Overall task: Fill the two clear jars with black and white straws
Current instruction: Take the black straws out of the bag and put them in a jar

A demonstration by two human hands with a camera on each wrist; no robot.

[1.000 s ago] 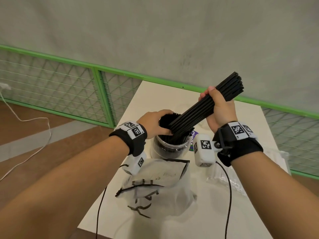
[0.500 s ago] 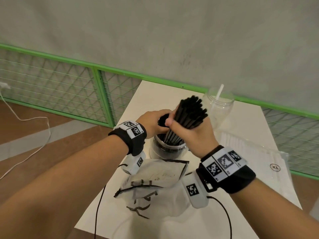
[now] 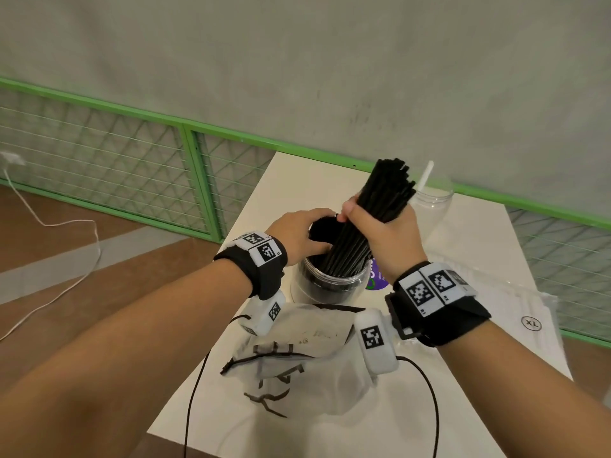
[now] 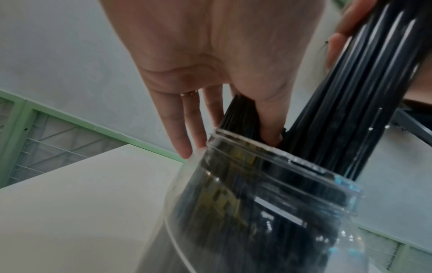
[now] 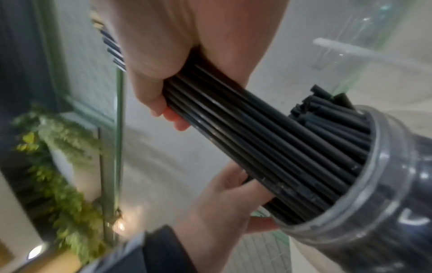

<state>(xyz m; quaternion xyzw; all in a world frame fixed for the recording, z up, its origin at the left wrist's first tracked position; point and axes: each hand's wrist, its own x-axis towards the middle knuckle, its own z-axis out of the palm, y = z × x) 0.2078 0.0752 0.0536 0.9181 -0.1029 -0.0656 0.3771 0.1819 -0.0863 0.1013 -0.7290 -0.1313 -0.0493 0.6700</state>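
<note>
A clear jar (image 3: 330, 289) stands mid-table, part full of black straws. My right hand (image 3: 380, 233) grips a thick bundle of black straws (image 3: 380, 206) whose lower ends are inside the jar mouth and whose tops lean away to the right. The right wrist view shows the same bundle (image 5: 257, 138) entering the jar (image 5: 385, 194). My left hand (image 3: 307, 233) is at the jar's left rim. In the left wrist view its thumb reaches inside the jar (image 4: 257, 203) and pinches the standing straws (image 4: 243, 114) against the fingers. A second clear jar (image 3: 433, 206) behind holds one white straw (image 3: 426, 175).
An emptied clear plastic bag (image 3: 297, 352) with black print lies in front of the jar. A flat pack of white straws (image 3: 496, 309) lies at the right. The white table (image 3: 297, 180) is narrow, with a green mesh railing (image 3: 185, 166) behind and to the left.
My right hand swung the bundle from slanting across the jar to nearly upright and lowered its ends into the mouth. The left hand stayed at the rim.
</note>
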